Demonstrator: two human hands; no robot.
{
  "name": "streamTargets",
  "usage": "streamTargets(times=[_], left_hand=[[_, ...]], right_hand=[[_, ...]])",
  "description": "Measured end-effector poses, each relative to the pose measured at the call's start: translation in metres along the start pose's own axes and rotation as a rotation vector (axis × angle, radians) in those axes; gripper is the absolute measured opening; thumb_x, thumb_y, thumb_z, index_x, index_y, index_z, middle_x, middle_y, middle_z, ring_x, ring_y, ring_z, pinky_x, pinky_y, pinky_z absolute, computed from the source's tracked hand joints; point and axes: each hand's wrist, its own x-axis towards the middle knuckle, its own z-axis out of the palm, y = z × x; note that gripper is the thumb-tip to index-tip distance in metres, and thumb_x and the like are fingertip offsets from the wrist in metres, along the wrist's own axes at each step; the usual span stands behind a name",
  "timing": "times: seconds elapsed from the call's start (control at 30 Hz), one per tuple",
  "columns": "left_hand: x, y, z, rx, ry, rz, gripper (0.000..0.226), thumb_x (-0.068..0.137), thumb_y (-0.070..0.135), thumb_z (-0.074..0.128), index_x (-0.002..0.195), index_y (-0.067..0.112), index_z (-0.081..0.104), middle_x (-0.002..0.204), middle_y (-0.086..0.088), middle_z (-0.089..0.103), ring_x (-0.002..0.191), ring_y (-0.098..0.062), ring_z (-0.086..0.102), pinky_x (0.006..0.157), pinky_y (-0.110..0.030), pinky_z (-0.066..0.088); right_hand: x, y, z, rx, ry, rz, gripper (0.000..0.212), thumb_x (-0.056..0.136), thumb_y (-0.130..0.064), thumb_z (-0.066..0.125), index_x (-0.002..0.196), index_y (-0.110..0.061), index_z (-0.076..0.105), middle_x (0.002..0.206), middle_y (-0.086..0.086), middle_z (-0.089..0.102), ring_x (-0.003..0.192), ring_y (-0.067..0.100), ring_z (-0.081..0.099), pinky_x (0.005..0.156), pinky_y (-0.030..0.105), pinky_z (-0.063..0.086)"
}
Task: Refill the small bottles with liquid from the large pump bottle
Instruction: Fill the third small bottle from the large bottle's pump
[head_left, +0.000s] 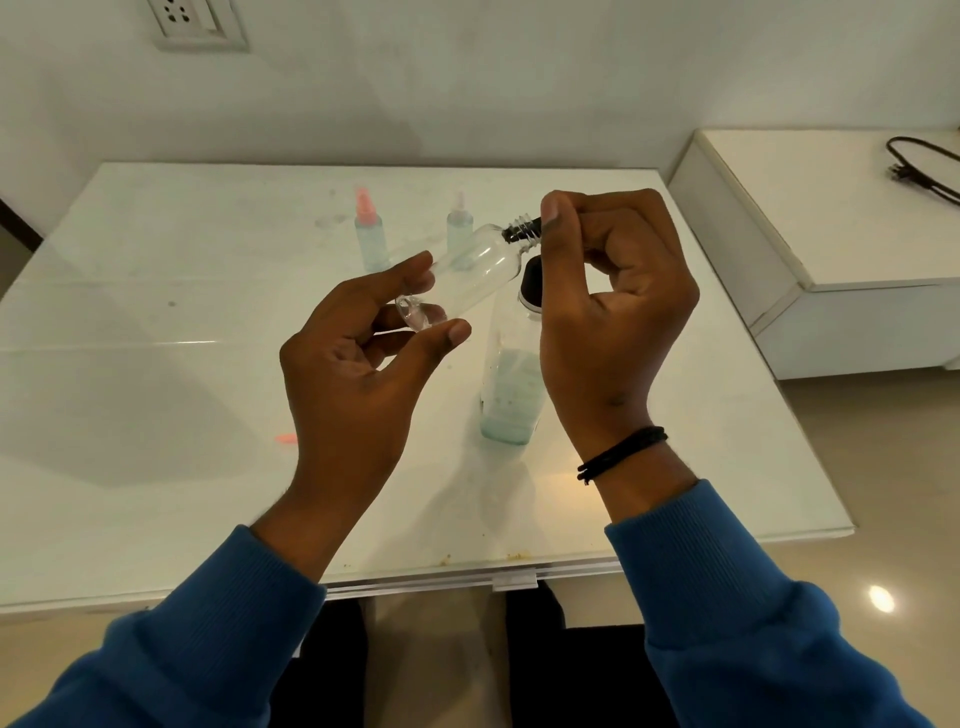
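My left hand (363, 358) holds an empty clear small bottle (478, 270) by its base, between thumb and fingers. The bottle is tilted, with its threaded neck pointing up and right. My right hand (613, 291) pinches a black piece (522, 229) that sits at that neck; what the piece is I cannot tell. Just below stands the large bottle (511, 389) with a black top (532, 278) and pale blue-green liquid in its lower part, partly hidden by my right hand. Two small spray bottles stand further back: one with a pink cap (370, 236), one with a pale cap (460, 228).
Everything stands on a white glass-topped table (156, 364). A small pink item (285, 439) lies on it to the left of my left wrist. A white side unit (831, 234) with a black cable (919, 166) stands to the right. A wall socket (182, 21) is at the upper left.
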Motion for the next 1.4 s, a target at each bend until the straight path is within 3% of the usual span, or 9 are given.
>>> streamTargets(times=[0.23,0.4,0.6,0.8,1.03,1.27,1.4], left_hand=[[-0.0003,-0.0002,-0.0011,-0.003,0.001,-0.015,0.044,0.085,0.017,0.083,0.126,0.014,0.067,0.116,-0.001,0.073,0.1,-0.021,0.073,0.089,-0.027,0.06],[0.0002,0.0004,0.0004,-0.007,0.003,-0.015,0.044,0.085,0.017,0.083,0.126,0.014,0.067,0.117,0.0,0.073,0.101,-0.021,0.073,0.09,-0.027,0.06],[-0.0008,-0.0006,0.0001,-0.014,0.006,-0.037,0.044,0.085,0.017,0.083,0.126,0.014,0.068,0.116,-0.003,0.074,0.1,-0.024,0.074,0.089,-0.033,0.061],[-0.0003,0.0012,0.0008,-0.022,0.004,-0.032,0.044,0.085,0.017,0.083,0.126,0.013,0.068,0.115,-0.002,0.074,0.099,-0.022,0.074,0.089,-0.031,0.061],[-0.0002,0.0023,0.0004,-0.006,0.011,-0.023,0.043,0.085,0.018,0.083,0.125,0.016,0.067,0.115,0.002,0.073,0.099,-0.021,0.073,0.088,-0.025,0.059],[-0.0007,0.0012,0.0016,0.0,0.011,-0.018,0.044,0.085,0.017,0.083,0.125,0.015,0.067,0.116,0.002,0.073,0.101,-0.02,0.073,0.088,-0.021,0.058],[-0.0003,0.0018,0.001,-0.007,0.016,-0.012,0.044,0.084,0.018,0.084,0.125,0.017,0.067,0.116,0.002,0.073,0.101,-0.021,0.073,0.088,-0.022,0.058]], right_hand=[[-0.0052,0.0014,0.0034,0.008,0.013,0.012,0.016,0.094,-0.006,0.068,0.081,0.003,0.072,0.086,0.003,0.067,0.083,0.013,0.065,0.073,0.029,0.057],[-0.0004,0.0019,0.0002,-0.005,0.013,0.0,0.014,0.093,-0.004,0.069,0.08,0.0,0.072,0.083,-0.002,0.065,0.081,0.003,0.06,0.074,0.02,0.051],[-0.0023,0.0024,0.003,0.01,0.021,0.022,0.015,0.094,-0.005,0.067,0.08,0.001,0.072,0.083,-0.003,0.064,0.081,-0.001,0.059,0.075,0.017,0.05],[0.0001,0.0015,0.0018,-0.012,0.03,0.004,0.018,0.094,-0.007,0.068,0.078,-0.001,0.071,0.081,-0.005,0.064,0.077,0.012,0.061,0.072,0.028,0.052],[-0.0003,-0.0008,0.0042,-0.006,0.032,0.014,0.019,0.094,-0.008,0.067,0.077,-0.001,0.07,0.079,-0.004,0.063,0.077,0.011,0.06,0.072,0.025,0.051],[-0.0034,0.0015,0.0052,-0.015,0.045,0.019,0.019,0.094,-0.009,0.067,0.076,-0.003,0.069,0.079,-0.003,0.063,0.075,0.02,0.061,0.067,0.043,0.052],[-0.0005,0.0007,0.0048,-0.025,0.035,0.024,0.02,0.093,-0.007,0.068,0.074,-0.003,0.068,0.076,-0.004,0.062,0.073,0.018,0.059,0.068,0.043,0.051]])
